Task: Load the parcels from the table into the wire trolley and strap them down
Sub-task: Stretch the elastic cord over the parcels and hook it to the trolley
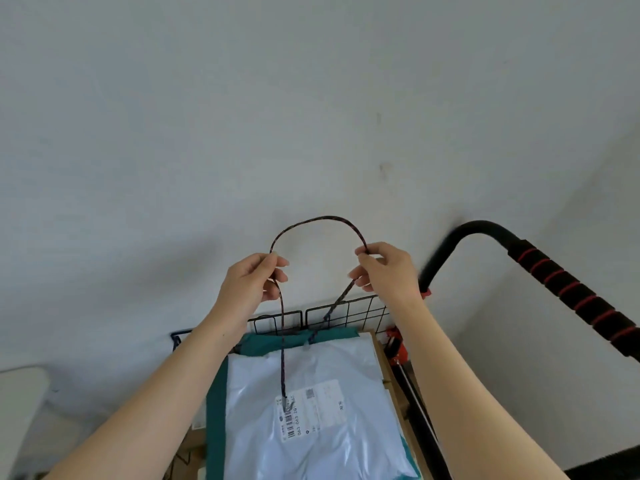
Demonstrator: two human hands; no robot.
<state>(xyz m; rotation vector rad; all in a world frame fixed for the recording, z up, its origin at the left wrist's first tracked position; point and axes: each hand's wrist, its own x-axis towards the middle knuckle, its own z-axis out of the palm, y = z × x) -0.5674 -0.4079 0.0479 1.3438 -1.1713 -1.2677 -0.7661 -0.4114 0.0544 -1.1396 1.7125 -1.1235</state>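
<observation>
Head view, looking down over both forearms. Left hand (pixel 254 278) is raised against the pale wall, thumb and fingers pinching a thin dark braided cord flecked with red (pixel 318 219). Right hand (pixel 384 271) pinches the same cord at about the same height; the stretch between the two hands arches upward in a loop.

From the left hand one end of the cord hangs straight down, its tip over the printed shipping label (pixel 304 407). From the right hand the other stretch slants down toward the back rim of the black wire trolley basket (pixel 346 311); I cannot tell whether it is fastened there.

Inside the basket a glossy white plastic mailer parcel (pixel 311 445) lies on top and carries the label. Under it is a teal flat parcel (pixel 218 410), with the brown cardboard box edge (pixel 384 368) along the right side. The trolley's black handle with red-banded foam grip (pixel 568 289) curves up at right.
</observation>
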